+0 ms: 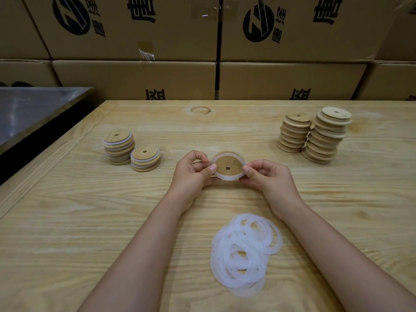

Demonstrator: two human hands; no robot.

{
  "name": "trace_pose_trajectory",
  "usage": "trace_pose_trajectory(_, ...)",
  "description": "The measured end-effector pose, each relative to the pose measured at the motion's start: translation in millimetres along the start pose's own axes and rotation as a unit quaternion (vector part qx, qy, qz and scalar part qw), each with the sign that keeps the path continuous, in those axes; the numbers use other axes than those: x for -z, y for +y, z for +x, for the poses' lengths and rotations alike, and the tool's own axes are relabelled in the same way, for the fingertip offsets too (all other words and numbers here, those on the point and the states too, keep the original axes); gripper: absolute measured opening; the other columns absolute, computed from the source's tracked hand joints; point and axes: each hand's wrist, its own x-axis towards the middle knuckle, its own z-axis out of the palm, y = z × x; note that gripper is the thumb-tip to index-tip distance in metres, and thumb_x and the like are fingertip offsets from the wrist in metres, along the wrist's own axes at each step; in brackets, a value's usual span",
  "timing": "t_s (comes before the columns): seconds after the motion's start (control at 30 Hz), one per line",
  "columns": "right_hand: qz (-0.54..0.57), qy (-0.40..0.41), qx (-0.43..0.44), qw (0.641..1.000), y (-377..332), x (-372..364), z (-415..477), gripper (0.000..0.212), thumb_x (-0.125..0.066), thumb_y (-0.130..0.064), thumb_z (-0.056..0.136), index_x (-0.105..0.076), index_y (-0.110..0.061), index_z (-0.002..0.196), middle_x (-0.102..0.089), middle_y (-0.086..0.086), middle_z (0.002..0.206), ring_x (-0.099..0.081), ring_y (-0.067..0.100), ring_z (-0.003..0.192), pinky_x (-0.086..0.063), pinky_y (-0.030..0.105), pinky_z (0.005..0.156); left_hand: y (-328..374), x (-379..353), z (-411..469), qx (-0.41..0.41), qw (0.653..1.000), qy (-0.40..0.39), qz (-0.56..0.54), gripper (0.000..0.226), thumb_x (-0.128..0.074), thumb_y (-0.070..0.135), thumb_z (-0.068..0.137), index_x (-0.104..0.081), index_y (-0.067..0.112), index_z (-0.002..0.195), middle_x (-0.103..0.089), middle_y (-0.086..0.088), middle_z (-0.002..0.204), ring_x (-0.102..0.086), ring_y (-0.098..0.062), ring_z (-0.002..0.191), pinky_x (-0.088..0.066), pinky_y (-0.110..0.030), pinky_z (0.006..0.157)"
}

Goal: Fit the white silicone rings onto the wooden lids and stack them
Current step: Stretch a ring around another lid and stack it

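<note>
Lying nearest the camera, a loose pile of white silicone rings [245, 255] sits on the pale wooden tabletop [90, 221], between the two bare forearms and closer to the right one. Just beyond the pile, both hands meet above the tabletop around one wooden lid [232, 163], which is tilted toward the camera and shows a small centre hole. A white ring [225, 178] runs around the lid's raised inner disc. The left hand [191, 174] pinches the lid's left edge, its fingers [198, 157] curled and the thumb pressed on the ring. The right hand [267, 176] pinches the right edge the same way, its fingers [258, 167] curled behind the rim.

Farther back on the left stand two short stacks of ringed lids [118, 147], side by side and touching, with white bands showing between the wood layers. Farther back on the right stand two taller stacks of bare lids [326, 136], also touching, with no white between them. At the far left a dark metal surface [33, 111] adjoins the tabletop, and printed cardboard boxes [135, 77] are piled behind everything.
</note>
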Motion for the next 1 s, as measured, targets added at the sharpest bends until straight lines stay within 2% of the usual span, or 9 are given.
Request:
trace_pose_trajectory(0.13,-0.002,-0.017,-0.020,1.000,1.2,1.3,0.6,0.003,-0.068,-0.006,0.084,-0.068,-0.004,0.081,-0.072,0.008,0.072,-0.070,0.016,0.075,-0.057,0.023,0.072,0.2,1.2,0.5,0.002,1.000,0.001,-0.003,0.026,-0.054,-0.011,0.087,-0.045,0.011,0.078,-0.061,-0.010,0.077,-0.063,-0.022,0.078,-0.059,-0.029,0.063)
trace_pose_trajectory(0.37,0.025,-0.024,-0.036,0.999,2.4,-0.6,0.4,0.005,-0.067,-0.002,0.083,-0.065,-0.002,0.078,-0.072,0.009,0.071,-0.071,0.017,0.074,-0.057,0.024,0.071,1.6,0.9,0.0,0.001,1.000,0.009,-0.001,0.028,-0.054,-0.012,0.087,-0.044,0.011,0.076,-0.062,-0.008,0.075,-0.064,-0.018,0.075,-0.060,-0.033,0.067)
trace_pose_trajectory(0.53,0.071,-0.024,-0.052,0.996,1.8,-0.1,0.4,0.004,-0.065,0.000,0.084,-0.064,0.001,0.080,-0.072,0.013,0.072,-0.072,0.022,0.074,-0.057,0.024,0.069,2.0,2.0,-0.2,0.001,1.000,0.002,-0.022,0.032,-0.052,-0.013,0.088,-0.039,0.012,0.073,-0.066,0.001,0.064,-0.065,-0.010,0.065,-0.059,-0.030,0.063)
trace_pose_trajectory(0.8,0.063,-0.027,-0.025,0.997,1.1,-1.5,1.4,0.005,-0.067,0.001,0.081,-0.065,-0.002,0.077,-0.072,0.013,0.070,-0.071,0.021,0.069,-0.056,0.024,0.066,3.1,5.5,0.1,0.007,0.999,-0.018,-0.049,0.034,-0.051,-0.012,0.089,-0.036,0.013,0.071,-0.070,0.000,0.067,-0.069,-0.013,0.068,-0.057,-0.027,0.060)
trace_pose_trajectory(0.9,0.060,-0.018,-0.022,0.998,2.1,-1.3,0.3,0.007,-0.069,0.001,0.080,-0.067,-0.004,0.075,-0.072,0.013,0.070,-0.070,0.021,0.069,-0.056,0.023,0.066,2.6,6.1,0.5,0.007,0.999,-0.023,-0.045,0.029,-0.052,-0.011,0.089,-0.041,0.012,0.075,-0.068,0.001,0.066,-0.068,-0.013,0.070,-0.058,-0.027,0.062)
trace_pose_trajectory(1.0,0.070,-0.009,-0.029,0.997,2.3,-0.6,-0.3,0.009,-0.069,0.001,0.078,-0.069,-0.005,0.071,-0.071,0.013,0.069,-0.070,0.021,0.068,-0.057,0.024,0.067,2.3,6.4,0.1,0.007,0.998,-0.040,-0.047,0.022,-0.053,-0.009,0.089,-0.048,0.012,0.088,-0.070,-0.002,0.071,-0.068,-0.015,0.073,-0.059,-0.030,0.066)
